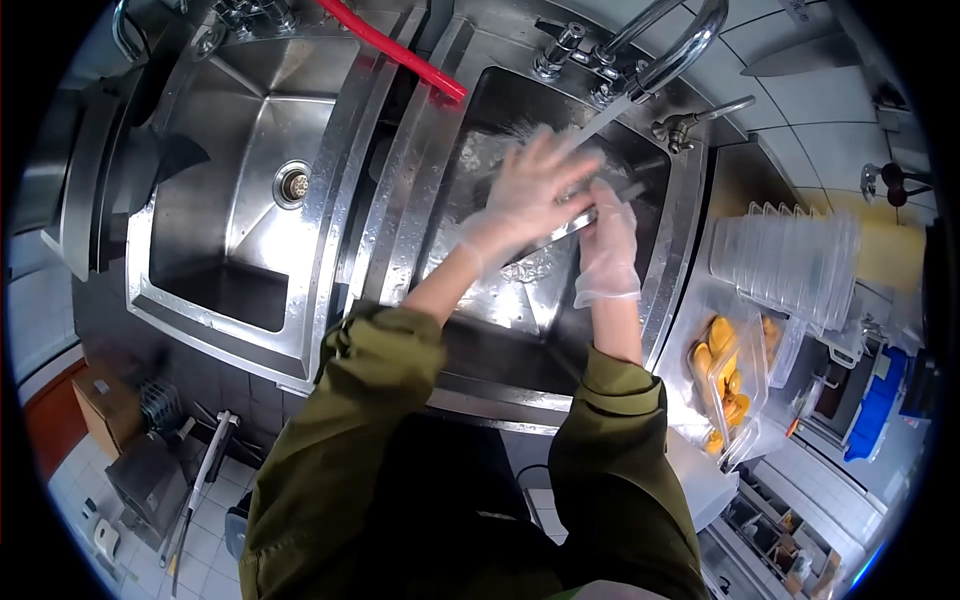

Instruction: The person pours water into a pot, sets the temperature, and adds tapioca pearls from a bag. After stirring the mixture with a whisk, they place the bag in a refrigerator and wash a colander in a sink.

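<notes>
Nearest me, olive-green sleeves reach over a wet stainless steel sink (pixel 660 290). Both my hands wear thin, clear plastic gloves. My left hand (pixel 530 195) has its fingers spread open, flat on a shiny flat metal piece (pixel 568 226) in the right basin under running water. My right hand (pixel 605 250) has its fingers closed on that piece's edge. Beyond are a curved chrome tap (pixel 680 45), a red hose (pixel 395 48) and white wall tiles. To the right, clear ribbed tubs (pixel 790 260) are stacked on the tabletop (pixel 740 175).
</notes>
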A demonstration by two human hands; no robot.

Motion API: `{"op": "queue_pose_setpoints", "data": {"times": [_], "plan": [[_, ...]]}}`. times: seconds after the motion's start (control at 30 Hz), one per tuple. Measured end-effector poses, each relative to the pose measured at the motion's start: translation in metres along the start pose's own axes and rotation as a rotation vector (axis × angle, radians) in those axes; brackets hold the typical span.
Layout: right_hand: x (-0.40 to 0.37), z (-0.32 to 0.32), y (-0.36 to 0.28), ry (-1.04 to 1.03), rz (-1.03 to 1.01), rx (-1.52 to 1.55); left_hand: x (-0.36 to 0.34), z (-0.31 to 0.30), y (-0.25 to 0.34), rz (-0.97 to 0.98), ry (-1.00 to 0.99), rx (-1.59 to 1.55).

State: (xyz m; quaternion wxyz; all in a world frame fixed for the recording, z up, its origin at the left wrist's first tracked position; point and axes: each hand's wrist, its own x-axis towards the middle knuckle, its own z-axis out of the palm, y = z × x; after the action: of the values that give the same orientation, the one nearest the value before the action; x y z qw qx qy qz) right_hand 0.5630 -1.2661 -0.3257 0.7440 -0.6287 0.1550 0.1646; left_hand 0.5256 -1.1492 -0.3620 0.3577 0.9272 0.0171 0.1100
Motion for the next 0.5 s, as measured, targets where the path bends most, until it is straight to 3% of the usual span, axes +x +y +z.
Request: {"op": "queue_pose_setpoints", "data": {"times": [0.07, 0.1, 0.2, 0.37, 0.47, 0.5], "plan": [[0.005, 0.000, 0.001, 0.000, 0.063, 0.102, 0.017, -0.006, -0.012, -0.102, -0.104, -0.069], [0.009, -0.001, 0.000, -0.006, 0.029, 0.110, 0.015, -0.002, -0.020, -0.171, -0.003, -0.342], [0.011, 0.009, -0.017, 0.002, 0.044, 0.161, -0.019, 0.012, -0.024, -0.327, 0.091, -0.439], [0.019, 0.001, 0.001, -0.082, 0.119, 0.041, 0.000, 0.005, -0.013, -0.245, -0.124, -0.091], [0.025, -0.003, 0.011, -0.081, 0.106, 0.020, 0.022, 0.024, -0.056, -0.393, -0.146, -0.527], [0.024, 0.000, 0.005, -0.038, 0.076, 0.053, 0.012, 0.025, -0.059, -0.551, -0.144, -0.729]]}}
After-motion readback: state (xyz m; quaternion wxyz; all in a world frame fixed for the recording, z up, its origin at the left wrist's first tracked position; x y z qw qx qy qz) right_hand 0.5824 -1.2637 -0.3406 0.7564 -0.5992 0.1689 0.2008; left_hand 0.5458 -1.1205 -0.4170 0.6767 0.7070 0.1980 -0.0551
